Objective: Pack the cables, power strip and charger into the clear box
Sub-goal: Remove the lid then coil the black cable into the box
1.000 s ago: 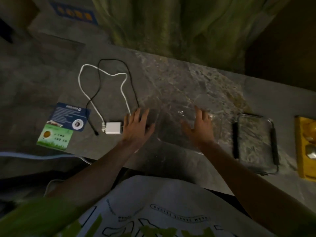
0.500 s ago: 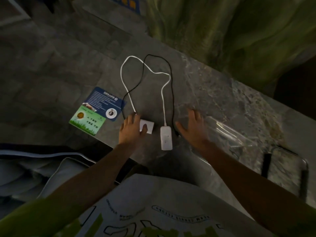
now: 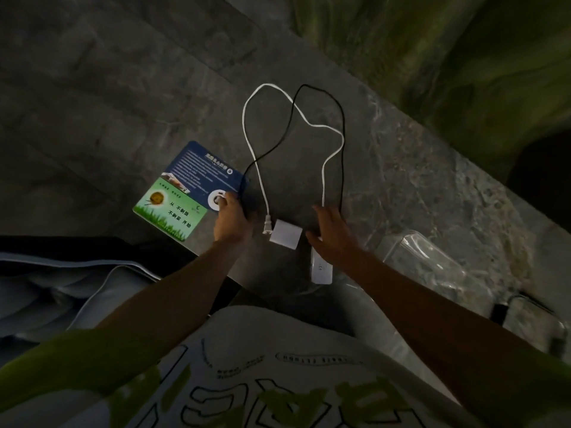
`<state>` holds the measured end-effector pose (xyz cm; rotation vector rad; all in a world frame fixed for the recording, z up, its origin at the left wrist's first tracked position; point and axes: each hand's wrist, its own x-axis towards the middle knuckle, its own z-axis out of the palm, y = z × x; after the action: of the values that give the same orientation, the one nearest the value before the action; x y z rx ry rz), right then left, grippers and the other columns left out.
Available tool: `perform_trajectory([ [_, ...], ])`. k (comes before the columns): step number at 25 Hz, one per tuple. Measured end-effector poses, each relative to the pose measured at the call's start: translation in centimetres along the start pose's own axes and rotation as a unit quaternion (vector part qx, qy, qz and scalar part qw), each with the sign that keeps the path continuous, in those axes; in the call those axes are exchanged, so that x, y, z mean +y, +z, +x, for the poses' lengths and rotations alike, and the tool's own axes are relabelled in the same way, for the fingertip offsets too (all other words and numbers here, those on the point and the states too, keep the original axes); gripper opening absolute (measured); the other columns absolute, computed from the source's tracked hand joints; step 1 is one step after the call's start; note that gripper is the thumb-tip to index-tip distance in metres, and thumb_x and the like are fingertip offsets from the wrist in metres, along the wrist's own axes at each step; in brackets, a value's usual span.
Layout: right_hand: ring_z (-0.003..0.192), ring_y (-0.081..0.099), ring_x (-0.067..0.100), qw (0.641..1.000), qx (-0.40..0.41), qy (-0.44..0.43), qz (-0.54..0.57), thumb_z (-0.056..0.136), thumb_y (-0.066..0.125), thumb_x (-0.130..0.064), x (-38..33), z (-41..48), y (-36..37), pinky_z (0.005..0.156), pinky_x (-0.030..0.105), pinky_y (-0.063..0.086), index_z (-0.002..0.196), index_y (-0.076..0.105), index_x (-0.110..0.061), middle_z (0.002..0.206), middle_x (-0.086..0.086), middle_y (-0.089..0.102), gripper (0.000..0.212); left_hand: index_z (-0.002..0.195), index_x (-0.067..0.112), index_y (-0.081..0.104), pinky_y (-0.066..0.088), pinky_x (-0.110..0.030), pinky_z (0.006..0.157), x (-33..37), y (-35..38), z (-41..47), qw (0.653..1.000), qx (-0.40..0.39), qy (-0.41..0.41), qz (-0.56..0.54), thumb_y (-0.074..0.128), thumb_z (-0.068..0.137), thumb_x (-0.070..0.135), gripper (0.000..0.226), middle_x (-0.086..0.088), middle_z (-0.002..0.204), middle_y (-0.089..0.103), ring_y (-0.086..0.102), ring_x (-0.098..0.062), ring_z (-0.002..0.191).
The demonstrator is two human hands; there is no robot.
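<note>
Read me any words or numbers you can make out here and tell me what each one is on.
"从 不剩饭" over "不剩菜 开始", roughly legible: green card, beside the left hand.
Small white lines: blue card, too small to read.
Black lettering: shirt, curved and blurred, unreadable.
Marks on the power strip under the right hand: too small.
Charger, cables and clear box: no text visible.

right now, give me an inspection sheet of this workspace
surface: dark marbled stone counter, dimly lit
job's things: white charger and white power strip lie on the counter; clear box stands to their right, nothing seen in it
clutter: blue and green card at the left edge
grippers: left hand open at the black cable's end; right hand open over the power strip
cables: white cable and black cable loose, crossing
surroundings: green curtain behind
</note>
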<state>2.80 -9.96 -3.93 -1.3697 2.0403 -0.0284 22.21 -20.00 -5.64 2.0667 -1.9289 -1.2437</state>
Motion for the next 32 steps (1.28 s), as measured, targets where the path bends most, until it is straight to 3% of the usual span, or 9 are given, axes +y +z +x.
perform_trajectory([
  [3,0.132,0.042,0.033,1.0,-0.018,-0.006,-0.018,0.092,0.057,-0.034,0.7,0.0,0.9,0.104,0.05,0.042,0.144,0.032,-0.01,0.148,0.018,0.033,0.062,0.127,0.003,0.039,0.05,-0.051,0.083,0.1,0.6,0.4,1.0,-0.011,-0.001,0.004,0.066,0.083,0.013,0.052,-0.023,0.131,0.045,0.054,-0.045,0.111],
  [10,0.136,0.037,0.03,0.995,-0.052,-0.007,-0.089,0.093,0.056,-0.034,1.7,-0.1,2.0,0.107,0.046,0.04,0.143,0.032,-0.014,0.155,0.011,0.016,0.059,0.129,0.005,0.038,0.052,-0.045,0.087,0.1,0.6,0.8,0.997,-0.02,-0.064,-0.042,0.061,0.084,0.004,0.051,-0.022,0.128,0.052,0.056,-0.039,0.113],
  [14,0.139,0.033,0.029,0.994,-0.053,-0.01,-0.098,0.094,0.054,-0.033,1.6,-0.3,1.8,0.109,0.045,0.038,0.144,0.032,-0.014,0.158,0.01,0.011,0.058,0.102,0.006,0.057,0.043,-0.031,0.071,1.3,-0.1,0.9,0.996,-0.025,-0.023,-0.086,0.047,0.095,0.014,0.015,-0.015,0.105,0.062,0.061,-0.025,0.094],
  [18,0.138,0.033,0.03,0.995,-0.051,-0.037,-0.077,0.095,0.055,-0.03,1.9,-0.5,1.4,0.111,0.041,0.035,0.145,0.032,-0.009,0.158,0.013,0.015,0.059,0.086,0.021,0.059,0.049,-0.038,0.079,2.7,-0.5,0.1,0.97,-0.038,0.018,-0.238,0.042,0.094,0.023,0.019,-0.01,0.095,0.061,0.06,-0.025,0.092],
  [20,0.14,0.031,0.03,0.996,-0.065,-0.042,-0.046,0.094,0.056,-0.027,2.0,-0.3,1.1,0.113,0.037,0.03,0.146,0.03,-0.007,0.157,0.014,0.019,0.061,0.083,0.025,0.06,0.047,-0.035,0.071,3.3,-0.8,-0.5,0.952,-0.066,0.031,-0.297,0.04,0.094,0.023,0.023,-0.006,0.084,0.058,0.057,-0.021,0.08],
  [22,0.14,0.033,0.031,0.996,-0.082,-0.034,0.027,0.093,0.059,-0.022,1.9,-0.2,0.2,0.112,0.034,0.028,0.147,0.029,-0.006,0.155,0.016,0.028,0.063,0.081,0.021,0.06,0.041,-0.028,0.063,4.0,-1.0,-1.4,0.954,-0.102,0.063,-0.276,0.039,0.097,0.021,0.026,-0.004,0.077,0.055,0.05,-0.014,0.068],
  [26,0.137,0.038,0.03,0.989,0.005,-0.036,0.145,0.092,0.061,-0.017,0.5,0.2,-3.3,0.114,0.041,0.031,0.15,0.025,-0.014,0.15,0.016,0.037,0.068,0.075,0.019,0.061,0.038,-0.032,0.062,5.3,-1.6,-3.2,0.95,-0.159,0.082,-0.257,0.042,0.098,0.037,0.035,0.0,0.062,0.049,0.046,-0.013,0.058],
  [29,0.135,0.039,0.024,0.983,0.084,-0.095,0.13,0.094,0.058,-0.015,-1.4,-0.1,-7.1,0.109,0.027,0.03,0.15,0.024,-0.017,0.151,0.013,0.036,0.066,0.078,0.011,0.061,0.036,-0.026,0.056,6.7,-2.4,-4.4,0.943,-0.195,0.089,-0.254,0.036,0.102,0.037,0.044,0.002,0.054,0.046,0.043,-0.007,0.049],
  [32,0.129,0.045,0.022,0.972,0.144,-0.17,0.077,0.092,0.059,-0.013,-2.6,-0.5,-9.8,0.101,0.018,0.031,0.146,0.034,-0.015,0.145,0.013,0.043,0.059,0.085,0.007,0.063,0.026,-0.022,0.043,8.9,-4.5,-5.8,0.914,-0.269,0.126,-0.278,0.028,0.104,0.037,0.049,0.0,0.049,0.04,0.033,-0.007,0.038],
])
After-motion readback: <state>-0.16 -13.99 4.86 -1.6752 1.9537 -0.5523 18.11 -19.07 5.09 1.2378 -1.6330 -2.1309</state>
